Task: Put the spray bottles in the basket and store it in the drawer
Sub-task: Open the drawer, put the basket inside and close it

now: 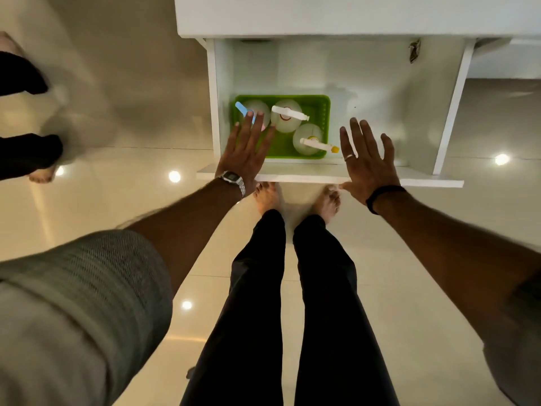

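We look straight down at an open white drawer [395, 92] pulled out from under a white desk [322, 16], and the green basket [323, 112] sits inside it, in the left front part, close to the left wall and the front panel. Three clear spray bottles stand upright in the basket: one with a blue nozzle [242, 108] at the left, one with a white nozzle [289, 113] in the middle, and one with a white nozzle tipped in yellow [320, 145] at the front right. Our left hand [247, 153] hovers flat over the basket's left front corner, its fingers [257, 127] spread wide and holding nothing; the fingertips overlap the blue-nozzled bottle from our view, though we cannot tell whether they touch it. Our right hand [366, 162] is likewise flat with its fingers [355, 133] splayed and empty, just to the right of the basket, over the bare drawer floor and its front panel, apart from the yellow-tipped nozzle beside it. A watch [232, 180] shows on the left wrist, a dark band [380, 196] on the right wrist and a ring [349, 156] on one right finger. Our bare feet [266, 197] stand on the glossy tiled floor [131, 186] just under the drawer front.
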### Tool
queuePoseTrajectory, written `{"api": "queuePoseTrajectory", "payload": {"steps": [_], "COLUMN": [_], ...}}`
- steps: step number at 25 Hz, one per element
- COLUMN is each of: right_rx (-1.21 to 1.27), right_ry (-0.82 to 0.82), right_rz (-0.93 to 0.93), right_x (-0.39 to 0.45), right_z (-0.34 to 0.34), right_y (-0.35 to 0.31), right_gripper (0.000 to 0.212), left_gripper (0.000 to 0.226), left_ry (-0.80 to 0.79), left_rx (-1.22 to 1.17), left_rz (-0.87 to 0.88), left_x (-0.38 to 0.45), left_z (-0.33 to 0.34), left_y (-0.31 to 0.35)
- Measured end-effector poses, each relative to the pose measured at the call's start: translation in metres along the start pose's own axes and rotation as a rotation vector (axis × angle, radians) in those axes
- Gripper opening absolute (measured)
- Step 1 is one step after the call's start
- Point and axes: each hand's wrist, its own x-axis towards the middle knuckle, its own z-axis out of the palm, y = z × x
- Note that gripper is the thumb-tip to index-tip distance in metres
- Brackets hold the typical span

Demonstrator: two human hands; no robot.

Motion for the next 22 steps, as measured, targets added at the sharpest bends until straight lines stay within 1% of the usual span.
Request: {"api": "queuePoseTrajectory", "payload": {"steps": [4, 6, 8, 11, 15, 18, 19, 22], "right_rx": [0.029, 0.025, 0.009, 0.004, 0.006, 0.021, 0.033, 0.043], "right_ry": [0.1, 0.158, 0.229, 0.273, 0.317, 0.306, 0.289, 0.237], "right_rz": [0.005, -0.007, -0.007, -0.001, 0.046, 0.117, 0.133, 0.132], "right_x": [0.031, 0.046, 0.06, 0.079, 0.107, 0.127, 0.134, 0.157], "right_z": [-0.021, -0.03, -0.039, -0.054, -0.075, -0.089, -0.092, -0.103], "right_y": [0.013, 0.021, 0.028, 0.035, 0.045, 0.053, 0.056, 0.067], "right_gripper": [0.135, 0.136, 0.136, 0.131, 0.128, 0.124, 0.121, 0.108], "left_gripper": [0.148, 0.154, 0.151, 0.146, 0.143, 0.139, 0.134, 0.107], "left_ry": [0.085, 0.129, 0.176, 0.216, 0.269, 0.298, 0.311, 0.377], "left_rx": [0.005, 0.017, 0.051, 0.068, 0.118, 0.124, 0.116, 0.099], "left_rz": [-0.01, -0.013, -0.017, -0.005, -0.009, -0.029, -0.029, -0.02], "left_x": [0.032, 0.045, 0.058, 0.077, 0.105, 0.127, 0.135, 0.155], "left_z": [-0.026, -0.035, -0.04, -0.052, -0.067, -0.075, -0.077, -0.079], "left_y": [-0.024, -0.039, -0.051, -0.061, -0.072, -0.079, -0.081, -0.084]}}
